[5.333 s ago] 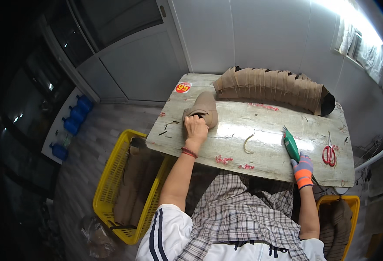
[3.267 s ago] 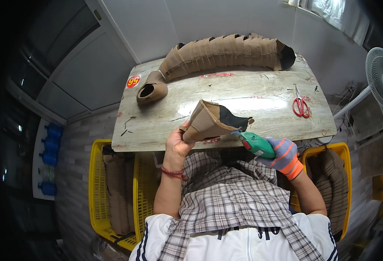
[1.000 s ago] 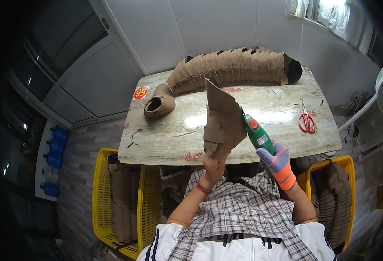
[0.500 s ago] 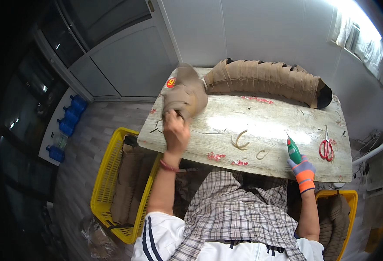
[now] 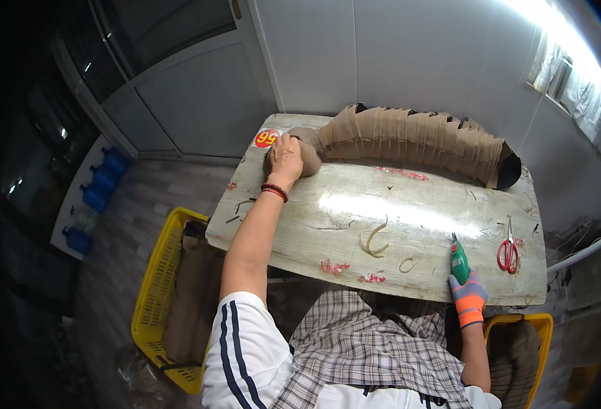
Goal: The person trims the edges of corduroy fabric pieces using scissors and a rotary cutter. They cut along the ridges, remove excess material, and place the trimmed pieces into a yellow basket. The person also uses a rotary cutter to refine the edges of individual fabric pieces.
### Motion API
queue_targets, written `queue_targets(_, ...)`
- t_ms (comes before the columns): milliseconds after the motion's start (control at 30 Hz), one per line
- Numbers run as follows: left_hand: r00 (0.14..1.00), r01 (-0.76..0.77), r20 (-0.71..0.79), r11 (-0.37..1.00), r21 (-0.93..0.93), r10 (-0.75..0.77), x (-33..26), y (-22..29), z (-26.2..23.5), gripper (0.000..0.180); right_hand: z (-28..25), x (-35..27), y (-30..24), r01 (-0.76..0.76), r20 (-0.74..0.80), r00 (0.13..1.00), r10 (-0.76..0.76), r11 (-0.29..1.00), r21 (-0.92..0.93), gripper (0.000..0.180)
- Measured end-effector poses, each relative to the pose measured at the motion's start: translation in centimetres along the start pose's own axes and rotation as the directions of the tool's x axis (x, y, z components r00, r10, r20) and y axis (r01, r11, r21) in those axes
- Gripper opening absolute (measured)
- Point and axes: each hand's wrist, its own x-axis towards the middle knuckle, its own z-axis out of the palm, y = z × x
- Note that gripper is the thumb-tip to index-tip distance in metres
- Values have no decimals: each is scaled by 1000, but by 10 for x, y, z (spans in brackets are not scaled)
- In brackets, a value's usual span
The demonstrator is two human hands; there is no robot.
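Observation:
My bare left hand (image 5: 287, 159), with a red bracelet at the wrist, reaches to the table's far left. Its fingers curl over a brown rounded fabric piece (image 5: 310, 161), which lies against the near end of a long row of nested brown pieces (image 5: 409, 140). The hand hides part of that piece. In my right hand (image 5: 469, 289), gloved in grey and orange, is a green handheld cutting tool (image 5: 458, 263). Its narrow metal tip points away from me, over the table's front right.
Red-handled scissors (image 5: 508, 256) lie right of the tool on the pale wooden table (image 5: 423, 204). Curved tan strips (image 5: 374, 244) and dark scraps are scattered about. Yellow baskets (image 5: 152, 310) of brown pieces stand at both sides. Blue water jugs (image 5: 96, 196) line the left.
My left hand has moved farther away with the brown piece, setting it down by the row's left end. The right hand still holds the green tool near the table's front edge.

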Motion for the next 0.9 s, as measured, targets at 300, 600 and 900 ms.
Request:
queue_targets(300, 956, 49, -130, 578, -815, -264, -4, 43, 52, 34, 4, -6, 4, -1, -41, 999, 2, 999, 36, 67)
queue_targets(600, 756, 371, 505, -363, -854, -416, 25, 84, 105, 48, 4, -4, 6, -12, -54, 998, 13, 1000, 27, 66)
queue_targets(900, 834, 246, -68, 479, -843, -547, -62, 140, 82, 42, -10, 3, 2, -179, 166, 971, 174, 984, 17, 65)
